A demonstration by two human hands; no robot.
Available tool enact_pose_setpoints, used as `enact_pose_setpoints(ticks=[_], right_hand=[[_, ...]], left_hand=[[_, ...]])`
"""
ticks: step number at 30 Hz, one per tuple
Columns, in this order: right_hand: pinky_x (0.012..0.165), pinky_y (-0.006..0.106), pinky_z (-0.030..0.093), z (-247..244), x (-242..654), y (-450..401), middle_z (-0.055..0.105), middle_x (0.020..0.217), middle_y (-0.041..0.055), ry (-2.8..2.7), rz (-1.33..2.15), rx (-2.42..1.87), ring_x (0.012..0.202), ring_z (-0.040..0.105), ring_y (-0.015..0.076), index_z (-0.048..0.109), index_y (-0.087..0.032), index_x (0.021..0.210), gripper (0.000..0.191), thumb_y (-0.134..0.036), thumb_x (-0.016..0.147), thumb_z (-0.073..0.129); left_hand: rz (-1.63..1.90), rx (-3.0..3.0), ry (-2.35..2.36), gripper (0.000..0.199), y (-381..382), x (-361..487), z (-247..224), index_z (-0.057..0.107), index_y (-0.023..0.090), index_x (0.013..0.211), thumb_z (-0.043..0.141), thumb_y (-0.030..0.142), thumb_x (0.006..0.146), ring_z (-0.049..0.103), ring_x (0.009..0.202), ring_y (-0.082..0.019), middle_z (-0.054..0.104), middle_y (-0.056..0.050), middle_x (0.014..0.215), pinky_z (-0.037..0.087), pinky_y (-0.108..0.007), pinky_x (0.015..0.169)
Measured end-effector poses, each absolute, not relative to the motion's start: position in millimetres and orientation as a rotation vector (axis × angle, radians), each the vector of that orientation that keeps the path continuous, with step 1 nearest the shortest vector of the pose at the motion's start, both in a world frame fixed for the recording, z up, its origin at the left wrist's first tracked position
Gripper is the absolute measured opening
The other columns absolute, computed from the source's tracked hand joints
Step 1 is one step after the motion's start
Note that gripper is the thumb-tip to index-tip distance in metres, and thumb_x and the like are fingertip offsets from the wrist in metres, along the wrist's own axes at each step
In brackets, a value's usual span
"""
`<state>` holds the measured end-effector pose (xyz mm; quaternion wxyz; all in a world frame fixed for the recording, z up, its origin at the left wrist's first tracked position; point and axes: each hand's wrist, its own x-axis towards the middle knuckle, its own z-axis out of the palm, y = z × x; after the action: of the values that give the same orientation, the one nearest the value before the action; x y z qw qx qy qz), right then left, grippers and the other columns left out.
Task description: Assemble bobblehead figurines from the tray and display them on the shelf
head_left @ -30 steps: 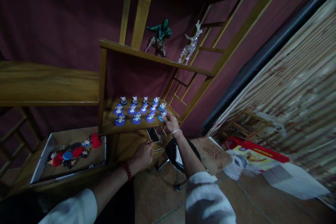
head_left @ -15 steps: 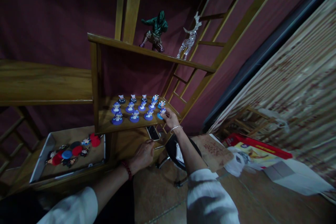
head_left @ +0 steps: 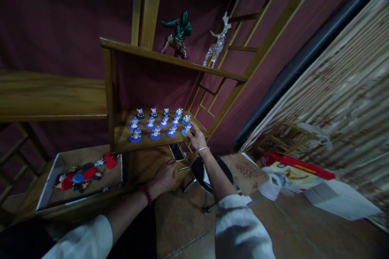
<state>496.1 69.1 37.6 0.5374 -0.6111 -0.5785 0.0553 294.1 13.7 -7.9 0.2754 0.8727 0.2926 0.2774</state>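
Observation:
At the right end of the front row, my right hand (head_left: pixel 197 136) pinches a small figurine (head_left: pixel 187 128) with a blue base, which stands on the wooden shelf (head_left: pixel 121 144). Several matching purple-based figurines (head_left: pixel 155 132) are lined up to its left and behind it. Small dark-based figurines (head_left: pixel 153 112) form the back row. Lower down, my left hand (head_left: pixel 165 176) is held with curled fingers by the front edge of a lower wooden surface, below a phone (head_left: pixel 176 152). Its fingertips are partly hidden, so whether it grips anything does not show.
An open box (head_left: pixel 48 182) holding several red, blue and black figurines sits at lower left. On the upper shelf stand a green crouching statue (head_left: pixel 181 32) and a clear deer (head_left: pixel 216 46). A round black stool (head_left: pixel 223 168), a red box (head_left: pixel 273 160) and a plastic bag (head_left: pixel 270 186) are at right.
The view has shifted slightly. My right hand stays at the same figurine, its fingers moved a little around it. My left hand has barely moved.

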Motion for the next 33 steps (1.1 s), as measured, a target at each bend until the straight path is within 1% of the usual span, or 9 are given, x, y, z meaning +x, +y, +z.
enact_pose_setpoints(ticks=[3, 6, 8, 12, 17, 21, 25, 30, 33], right_hand=[[0.085, 0.035, 0.045, 37.5, 493.0, 64.4, 0.062, 0.102, 0.0052, -1.346, 0.147, -1.409, 0.090, 0.059, 0.0166, 0.048, -0.022, 0.119, 0.050, -0.030, 0.070, 0.059], [0.085, 0.035, 0.045, 35.4, 489.4, 58.5, 0.063, 0.101, 0.0078, -1.274, 0.121, -1.385, 0.092, 0.059, 0.0178, 0.053, -0.018, 0.111, 0.040, -0.032, 0.073, 0.055], [0.084, 0.035, 0.046, 33.0, 486.2, 53.0, 0.064, 0.097, 0.0085, -1.200, 0.084, -1.386, 0.090, 0.060, 0.0180, 0.056, -0.017, 0.105, 0.035, -0.034, 0.075, 0.053], [0.081, 0.034, 0.046, 29.4, 474.3, 37.8, 0.065, 0.092, 0.0088, -1.043, 0.008, -1.380, 0.085, 0.060, 0.0176, 0.057, -0.014, 0.097, 0.032, -0.038, 0.076, 0.050], [0.078, 0.032, 0.045, 23.8, 450.3, 17.8, 0.065, 0.083, 0.0069, -0.961, 0.002, -1.355, 0.080, 0.060, 0.0166, 0.058, -0.014, 0.090, 0.031, -0.040, 0.077, 0.047], [0.077, 0.031, 0.045, 8.0, 430.0, 9.5, 0.064, 0.081, 0.0060, -0.969, 0.060, -1.376, 0.078, 0.059, 0.0159, 0.059, -0.015, 0.087, 0.031, -0.041, 0.078, 0.046], [0.075, 0.030, 0.045, -14.7, 403.7, 5.2, 0.064, 0.078, 0.0047, -1.006, 0.164, -1.389, 0.076, 0.059, 0.0161, 0.059, -0.015, 0.087, 0.031, -0.043, 0.077, 0.047], [0.068, 0.027, 0.046, -38.4, 354.1, -4.0, 0.063, 0.069, 0.0023, -1.049, 0.344, -1.392, 0.069, 0.059, 0.0150, 0.059, -0.016, 0.085, 0.029, -0.042, 0.078, 0.047], [0.067, 0.026, 0.046, -52.0, 326.3, -7.5, 0.064, 0.071, 0.0027, -1.072, 0.422, -1.388, 0.069, 0.059, 0.0148, 0.059, -0.017, 0.086, 0.025, -0.038, 0.079, 0.047]], left_hand=[[0.731, 2.353, 0.814, 0.034, 12.4, 290.2, -7.1, 0.056, 0.016, 0.103, 0.039, 0.009, 0.075, 0.053, 0.104, -0.016, 0.060, -0.007, 0.110, 0.039, -0.028, 0.095], [0.732, 2.344, 0.826, 0.035, 11.5, 286.6, -6.5, 0.056, 0.016, 0.105, 0.039, 0.010, 0.075, 0.051, 0.107, -0.016, 0.059, -0.007, 0.113, 0.037, -0.028, 0.097], [0.731, 2.335, 0.817, 0.036, 11.1, 284.6, -7.1, 0.056, 0.017, 0.105, 0.040, 0.009, 0.074, 0.051, 0.106, -0.015, 0.059, -0.006, 0.112, 0.037, -0.028, 0.096], [0.719, 2.325, 0.811, 0.037, 10.4, 280.8, -10.6, 0.055, 0.017, 0.106, 0.040, 0.008, 0.074, 0.052, 0.104, -0.016, 0.059, -0.006, 0.111, 0.037, -0.029, 0.096], [0.657, 2.332, 0.846, 0.031, 8.7, 273.5, -12.3, 0.057, 0.016, 0.101, 0.040, 0.011, 0.075, 0.054, 0.099, -0.017, 0.060, -0.007, 0.107, 0.040, -0.027, 0.090], [0.589, 2.349, 0.874, 0.027, 6.7, 264.1, -9.5, 0.058, 0.014, 0.096, 0.039, 0.013, 0.077, 0.056, 0.095, -0.017, 0.061, -0.008, 0.101, 0.041, -0.026, 0.087], [0.512, 2.346, 0.923, 0.027, 6.1, 252.8, -8.8, 0.057, 0.013, 0.095, 0.037, 0.012, 0.077, 0.055, 0.096, -0.017, 0.061, -0.008, 0.100, 0.040, -0.026, 0.086], [0.480, 2.344, 0.963, 0.027, 12.1, 236.3, -23.0, 0.058, 0.012, 0.092, 0.038, 0.008, 0.073, 0.057, 0.093, -0.018, 0.062, -0.010, 0.098, 0.041, -0.027, 0.082], [0.477, 2.322, 0.960, 0.029, 16.1, 223.1, -29.6, 0.058, 0.014, 0.094, 0.037, 0.009, 0.075, 0.057, 0.094, -0.017, 0.062, -0.009, 0.100, 0.041, -0.026, 0.082]])
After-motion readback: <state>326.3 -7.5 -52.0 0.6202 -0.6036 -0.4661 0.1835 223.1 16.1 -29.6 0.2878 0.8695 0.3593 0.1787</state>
